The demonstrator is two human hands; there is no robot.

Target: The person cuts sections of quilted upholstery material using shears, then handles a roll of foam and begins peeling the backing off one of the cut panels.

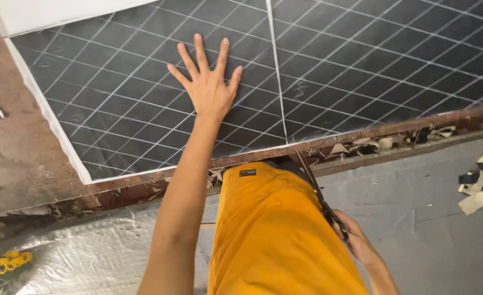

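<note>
My left hand [208,87] lies flat, fingers spread, on the black gridded sheet [127,93] covering the worn brown bench [23,164]. My right hand [356,243] grips scissors [320,199] below the bench edge. Grey floor [433,218], scraps [482,183] scattered.

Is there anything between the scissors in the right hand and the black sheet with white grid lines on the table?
Yes. The scissors in the right hand sit below the table edge, beside the orange garment. That worn edge, littered with scraps, lies between them and the black grid sheet, which the left hand presses flat.
</note>
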